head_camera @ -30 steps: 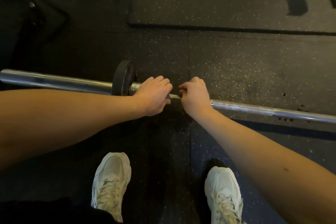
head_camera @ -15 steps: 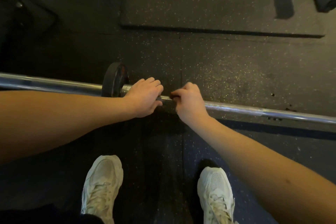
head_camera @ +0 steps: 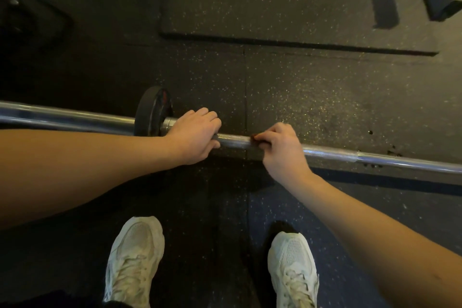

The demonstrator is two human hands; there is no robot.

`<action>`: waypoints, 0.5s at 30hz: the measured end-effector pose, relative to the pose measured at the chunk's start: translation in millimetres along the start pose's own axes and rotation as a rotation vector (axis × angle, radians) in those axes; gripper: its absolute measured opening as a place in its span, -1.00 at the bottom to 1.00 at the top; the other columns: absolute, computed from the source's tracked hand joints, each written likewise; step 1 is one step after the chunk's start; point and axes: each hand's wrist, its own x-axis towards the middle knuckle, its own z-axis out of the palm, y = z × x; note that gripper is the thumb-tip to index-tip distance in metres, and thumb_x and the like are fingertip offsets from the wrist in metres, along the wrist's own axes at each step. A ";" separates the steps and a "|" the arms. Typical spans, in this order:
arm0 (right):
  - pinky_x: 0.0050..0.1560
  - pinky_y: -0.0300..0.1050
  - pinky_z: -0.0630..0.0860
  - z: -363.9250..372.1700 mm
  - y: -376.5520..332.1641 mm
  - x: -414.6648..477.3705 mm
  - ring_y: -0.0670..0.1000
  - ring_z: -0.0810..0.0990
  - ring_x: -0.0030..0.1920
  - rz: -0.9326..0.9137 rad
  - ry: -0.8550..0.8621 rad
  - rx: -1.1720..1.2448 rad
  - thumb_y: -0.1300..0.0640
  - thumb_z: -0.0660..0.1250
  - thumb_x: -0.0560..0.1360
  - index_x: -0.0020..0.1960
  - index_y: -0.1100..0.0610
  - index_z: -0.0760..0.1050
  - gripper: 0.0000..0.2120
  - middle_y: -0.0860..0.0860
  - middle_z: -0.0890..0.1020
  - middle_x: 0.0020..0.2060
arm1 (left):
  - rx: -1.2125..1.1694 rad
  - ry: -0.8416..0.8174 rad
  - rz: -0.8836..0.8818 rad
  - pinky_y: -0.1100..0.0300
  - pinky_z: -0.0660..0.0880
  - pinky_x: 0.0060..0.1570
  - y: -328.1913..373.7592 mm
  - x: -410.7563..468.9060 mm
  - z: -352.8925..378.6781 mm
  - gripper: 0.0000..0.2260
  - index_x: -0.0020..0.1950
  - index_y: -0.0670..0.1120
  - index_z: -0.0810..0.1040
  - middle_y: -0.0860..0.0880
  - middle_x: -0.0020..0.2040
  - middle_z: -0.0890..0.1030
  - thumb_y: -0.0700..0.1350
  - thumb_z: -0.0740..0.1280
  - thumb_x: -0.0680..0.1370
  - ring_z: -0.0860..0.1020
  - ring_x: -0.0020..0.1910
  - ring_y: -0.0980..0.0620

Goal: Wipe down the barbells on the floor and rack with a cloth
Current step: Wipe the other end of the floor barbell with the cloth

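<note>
Head view looks down at a barbell (head_camera: 235, 141) lying on the dark speckled rubber floor (head_camera: 325, 97). It runs from the left edge to the right edge, with its right end a little nearer. A small black plate (head_camera: 152, 112) stands on the bar left of centre. The left hand (head_camera: 195, 132) grips the shaft just right of that plate. Its fingers are curled together over the far side of the bar, and its thumb is tucked along the near side. A short bare stretch of shaft shows between the two hands. The right hand (head_camera: 280, 147) closes over the bar to the right of that gap with its fingers curled and bunched. Its thumb and forefinger pinch a small dark reddish scrap (head_camera: 255, 136) against the metal. So little of the scrap shows that I cannot tell whether it is cloth. Both forearms reach in from the near corners. Two pale laced shoes, the left shoe (head_camera: 135, 257) and the right shoe (head_camera: 292, 267), stand near the bottom edge. A thick dark mat (head_camera: 275, 2) lies on the far side of the floor.
</note>
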 end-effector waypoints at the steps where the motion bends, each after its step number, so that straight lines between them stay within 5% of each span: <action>1: 0.26 -0.11 0.43 4.6 -10.4 4.4 -0.03 0.38 0.14 -0.031 0.005 0.004 0.27 0.34 0.60 0.27 0.11 0.64 -0.72 -0.07 0.45 0.03 | -0.007 -0.004 0.000 0.20 0.38 0.08 0.5 0.2 -0.7 -0.83 0.12 0.08 0.49 0.14 0.02 0.41 0.10 0.36 0.61 0.36 0.01 0.15; 7: 0.33 -0.10 0.41 15.9 -47.0 28.5 -0.04 0.38 0.21 -0.131 -0.120 0.010 0.20 0.35 0.61 0.32 0.02 0.60 -0.69 -0.05 0.50 0.16 | -0.005 -0.024 -0.030 0.16 0.43 0.14 4.5 0.6 -3.7 -0.84 0.13 0.07 0.50 0.11 0.04 0.44 0.07 0.38 0.61 0.38 0.05 0.13; 15: 0.13 -0.06 0.52 8.6 15.3 -12.7 -0.06 0.41 0.04 -0.139 0.082 0.023 0.30 0.43 0.54 0.16 0.17 0.68 -0.79 -0.03 0.57 -0.01 | 0.012 -0.005 0.005 0.16 0.42 0.11 1.0 -2.1 -4.2 -0.80 0.16 0.06 0.50 0.12 0.04 0.42 0.11 0.35 0.61 0.36 0.02 0.14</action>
